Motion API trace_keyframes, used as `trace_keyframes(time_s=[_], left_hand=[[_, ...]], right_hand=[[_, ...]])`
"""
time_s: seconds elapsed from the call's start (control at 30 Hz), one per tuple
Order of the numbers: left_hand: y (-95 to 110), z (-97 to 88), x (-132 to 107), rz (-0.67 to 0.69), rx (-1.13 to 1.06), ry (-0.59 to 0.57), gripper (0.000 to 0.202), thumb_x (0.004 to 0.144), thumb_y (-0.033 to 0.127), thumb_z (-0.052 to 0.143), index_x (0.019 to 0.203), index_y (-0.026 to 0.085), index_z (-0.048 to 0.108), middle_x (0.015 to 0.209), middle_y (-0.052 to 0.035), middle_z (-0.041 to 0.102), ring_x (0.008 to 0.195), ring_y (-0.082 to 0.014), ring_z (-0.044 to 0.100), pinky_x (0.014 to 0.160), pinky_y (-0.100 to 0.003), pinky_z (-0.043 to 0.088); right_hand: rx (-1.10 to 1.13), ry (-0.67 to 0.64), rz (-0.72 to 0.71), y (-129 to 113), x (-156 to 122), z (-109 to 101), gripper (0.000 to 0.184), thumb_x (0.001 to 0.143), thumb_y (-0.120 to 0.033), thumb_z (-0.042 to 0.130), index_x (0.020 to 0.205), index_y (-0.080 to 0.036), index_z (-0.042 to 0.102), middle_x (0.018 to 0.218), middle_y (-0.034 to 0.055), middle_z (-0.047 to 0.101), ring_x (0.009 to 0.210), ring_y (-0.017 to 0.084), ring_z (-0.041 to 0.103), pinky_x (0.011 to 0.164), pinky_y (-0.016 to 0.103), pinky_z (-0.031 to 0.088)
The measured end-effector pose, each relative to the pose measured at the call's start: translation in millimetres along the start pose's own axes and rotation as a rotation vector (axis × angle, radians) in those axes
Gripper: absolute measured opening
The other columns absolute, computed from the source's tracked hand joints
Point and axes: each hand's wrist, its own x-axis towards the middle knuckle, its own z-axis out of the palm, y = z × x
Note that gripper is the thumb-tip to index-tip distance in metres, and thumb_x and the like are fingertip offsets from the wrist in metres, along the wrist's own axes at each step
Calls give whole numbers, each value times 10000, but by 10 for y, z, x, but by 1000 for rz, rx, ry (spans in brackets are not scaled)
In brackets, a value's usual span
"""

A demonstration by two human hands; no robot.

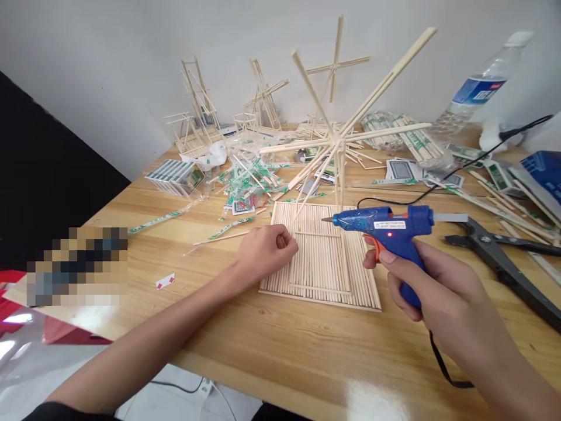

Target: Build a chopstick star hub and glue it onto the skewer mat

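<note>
The one head-worn camera looks forward and down from above the near edge of a wooden table [280, 380], at close range. Its wide view runs across the tabletop to a white wall [100, 76] at 11 o'clock. The left forearm [149, 333] rises from 7 o'clock to the left hand [266, 252] near the center, and the right hand [442, 292] enters at 4 o'clock. A blue hot glue gun [385, 240] sits at 3 o'clock, a square mat of glued wooden sticks [319, 257] lies just below center, and a plastic water bottle [477, 88] leans inward at 2 o'clock.
</note>
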Motion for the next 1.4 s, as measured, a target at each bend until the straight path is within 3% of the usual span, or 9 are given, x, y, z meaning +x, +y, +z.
trace_keyframes(time_s=[0.23, 0.33, 0.43, 0.57, 0.93, 1.4], left_hand=[[-22, -68, 16, 5, -39, -2, 146, 786, 260, 564, 658, 190, 568, 620, 9, 619, 569, -124, 521, 554, -260, 337], [-100, -173, 42, 175, -82, -61, 134, 833, 313, 581, 815, 186, 621, 605, 31, 598, 545, -112, 513, 559, -250, 366], [-206, -264, 80, 426, -44, -154, 286, 850, 385, 631, 1062, 195, 658, 633, 44, 620, 572, -114, 542, 620, -255, 415], [-277, -293, 110, 539, 97, -181, 407, 829, 479, 680, 1146, 224, 692, 655, 31, 643, 611, -137, 590, 643, -267, 421], [-277, -250, 100, 558, 258, -219, 438, 844, 503, 674, 1187, 231, 679, 680, 16, 642, 633, -159, 585, 665, -275, 421], [-268, -246, 86, 545, 247, -245, 444, 859, 511, 671, 1177, 200, 661, 686, 9, 643, 676, -180, 598, 668, -290, 396]], right_hand=[[28, 14, -44, 44, 1, -3, 270, 841, -512, 645, 803, -246, 658, 473, -63, 400, 426, 113, 337, 412, 246, 251], [21, 20, -63, 52, 10, -8, 272, 840, -524, 645, 803, -254, 650, 468, -62, 397, 425, 121, 338, 414, 257, 270], [-7, 45, -57, 48, 13, 0, 251, 839, -510, 630, 796, -263, 636, 457, -63, 396, 427, 125, 342, 415, 258, 291], [-27, 76, -36, 33, 1, 30, 248, 827, -494, 628, 793, -249, 637, 447, -60, 395, 426, 125, 337, 414, 258, 287], [-108, 76, -17, 23, -6, 55, 259, 841, -492, 592, 834, -234, 609, 472, -65, 403, 450, 120, 338, 451, 260, 267], [-154, 62, -75, 108, 34, 44, 275, 844, -530, 596, 865, -265, 663, 471, -53, 403, 439, 143, 345, 438, 277, 262]])
